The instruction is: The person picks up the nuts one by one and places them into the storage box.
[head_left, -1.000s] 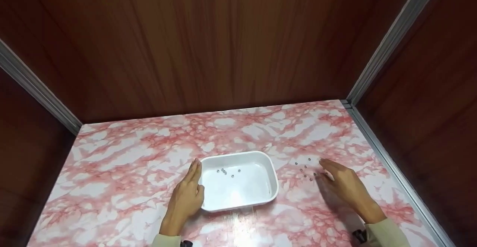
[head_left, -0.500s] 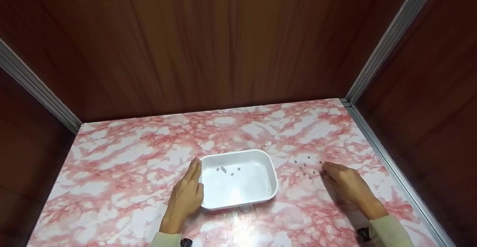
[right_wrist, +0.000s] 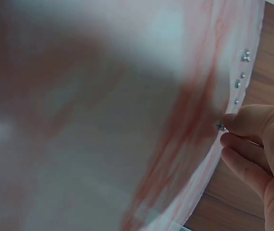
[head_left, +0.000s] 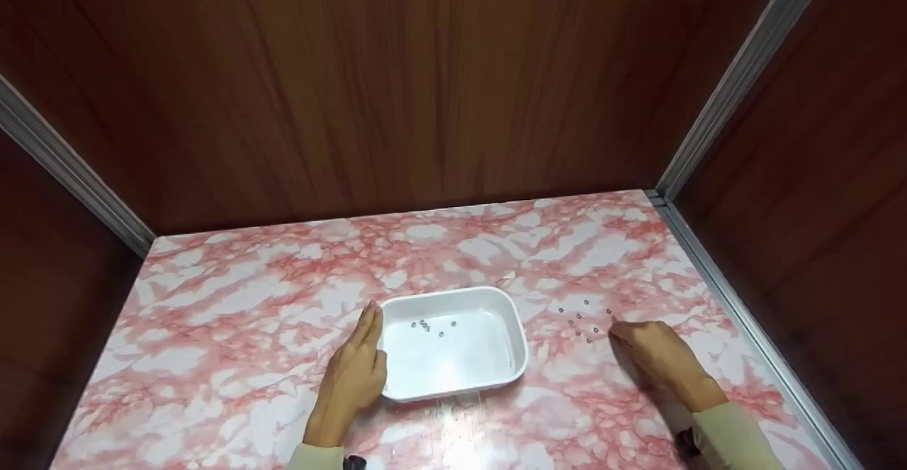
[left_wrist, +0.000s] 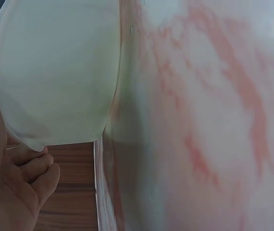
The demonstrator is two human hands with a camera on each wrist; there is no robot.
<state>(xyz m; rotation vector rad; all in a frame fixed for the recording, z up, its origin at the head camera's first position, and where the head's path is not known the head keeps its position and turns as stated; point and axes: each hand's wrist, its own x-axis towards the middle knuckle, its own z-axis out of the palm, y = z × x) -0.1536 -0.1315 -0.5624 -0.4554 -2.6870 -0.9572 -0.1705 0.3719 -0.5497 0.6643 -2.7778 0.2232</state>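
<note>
Fingers of my left hand lie straight and pressed together against the left wall of the white tray, exactly as they did a second ago; that hand has not shifted, and the tray sits where it was on the pink marble tabletop. A few small metal beads already lie in the tray's far half. To its right, the loose beads on the table are scattered in the same little cluster. My right hand is what changed: it was reaching flatter over that cluster and has since drawn back a touch and curled, its fingertips now closing on one bead at the cluster's near-right edge. I judge that bead is about to be lifted.
</note>
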